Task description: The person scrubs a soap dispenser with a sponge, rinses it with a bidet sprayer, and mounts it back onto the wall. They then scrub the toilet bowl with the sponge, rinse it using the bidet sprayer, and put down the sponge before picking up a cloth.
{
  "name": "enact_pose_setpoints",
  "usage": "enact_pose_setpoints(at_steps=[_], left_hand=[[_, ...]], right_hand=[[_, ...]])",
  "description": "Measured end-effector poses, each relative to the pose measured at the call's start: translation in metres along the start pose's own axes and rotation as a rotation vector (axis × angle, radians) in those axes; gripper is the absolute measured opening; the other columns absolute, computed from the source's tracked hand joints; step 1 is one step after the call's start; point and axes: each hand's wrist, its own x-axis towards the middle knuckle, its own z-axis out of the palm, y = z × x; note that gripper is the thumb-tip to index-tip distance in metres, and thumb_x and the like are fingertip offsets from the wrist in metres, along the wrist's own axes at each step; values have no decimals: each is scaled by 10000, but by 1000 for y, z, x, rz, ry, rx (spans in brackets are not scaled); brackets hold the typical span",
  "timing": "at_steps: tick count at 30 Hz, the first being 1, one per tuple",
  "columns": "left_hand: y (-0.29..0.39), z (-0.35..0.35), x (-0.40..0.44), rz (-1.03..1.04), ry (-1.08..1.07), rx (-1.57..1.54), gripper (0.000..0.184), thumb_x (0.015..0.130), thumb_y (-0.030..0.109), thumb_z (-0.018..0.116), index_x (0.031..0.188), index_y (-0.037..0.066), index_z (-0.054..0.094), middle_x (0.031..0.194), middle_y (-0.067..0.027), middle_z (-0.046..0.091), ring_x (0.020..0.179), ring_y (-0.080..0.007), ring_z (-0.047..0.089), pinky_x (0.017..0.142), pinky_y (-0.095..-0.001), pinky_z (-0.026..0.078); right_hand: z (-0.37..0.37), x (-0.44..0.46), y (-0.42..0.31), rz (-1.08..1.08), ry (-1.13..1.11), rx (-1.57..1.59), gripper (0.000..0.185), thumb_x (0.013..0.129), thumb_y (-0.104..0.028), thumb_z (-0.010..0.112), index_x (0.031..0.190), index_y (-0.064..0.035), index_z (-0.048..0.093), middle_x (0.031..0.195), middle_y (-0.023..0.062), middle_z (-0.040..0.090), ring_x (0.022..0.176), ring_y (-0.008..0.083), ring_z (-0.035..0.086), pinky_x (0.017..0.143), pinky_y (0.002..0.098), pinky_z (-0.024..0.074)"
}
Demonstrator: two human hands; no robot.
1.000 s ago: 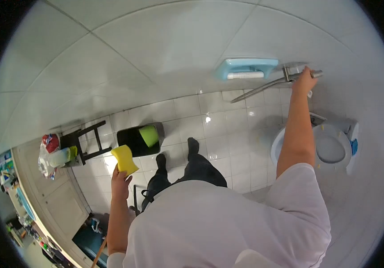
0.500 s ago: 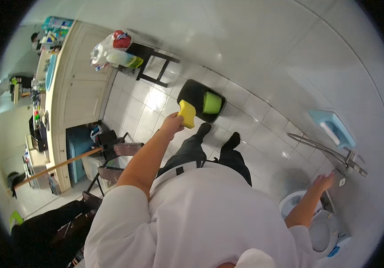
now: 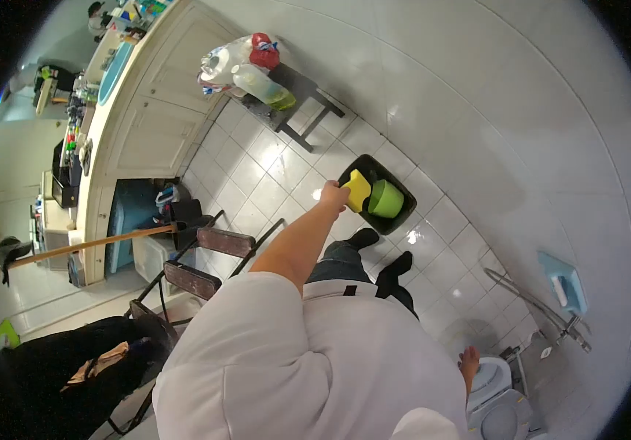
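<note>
A yellow sponge is pinched in my left hand, which reaches forward. From my viewpoint the sponge overlaps a black tub on the tiled floor; whether it touches the tub I cannot tell. Inside the tub is a light green scoop or small bucket, just right of the sponge. My right hand hangs low at my side, beside the white toilet. Its fingers look loosely apart and nothing shows in them.
A dark stool with a bottle and bags on it stands by the wall. Left are a folding chair, a long wooden handle and a cabinet. A hand shower is on the right wall.
My left hand has carried the sponge closer to the black tub, so it now overlaps it in view. My right hand has dropped down nearer my body. The whole view has shifted.
</note>
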Motion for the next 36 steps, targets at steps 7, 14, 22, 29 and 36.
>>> enact_pose_setpoints(at_steps=[7,14,22,29,36], left_hand=[[-6,-80,121,58,257,-593,278,712,119,522,955,-5,465,789,-154,527,545,-204,528,382,-291,421],[65,-163,163,118,474,-873,355,739,11,440,1062,10,293,971,-173,431,765,-220,527,511,-265,469],[71,-162,233,237,381,-1151,404,746,-13,449,1079,111,257,1053,-162,373,820,-229,508,560,-280,481],[69,-163,247,127,242,-827,342,779,189,492,1064,96,326,976,-94,431,752,-196,457,608,-336,440],[36,-163,219,173,389,125,453,708,323,569,1095,105,481,1177,-217,349,1047,-351,414,869,-369,365]], right_hand=[[12,-17,-105,373,114,95,322,781,-196,539,1050,-48,444,927,34,520,701,137,510,521,250,385],[45,-31,-166,189,-155,-401,318,749,-157,550,996,29,478,923,138,527,838,228,528,706,310,437],[43,-16,-146,-38,-116,-477,253,717,-129,569,934,-14,508,823,108,566,711,169,556,611,273,443],[90,-18,-220,70,-118,-511,266,704,-113,579,944,-20,513,854,105,566,700,162,558,615,274,439],[80,-27,-246,9,-71,-598,305,691,-57,573,991,-44,520,731,66,551,717,167,520,650,286,414]])
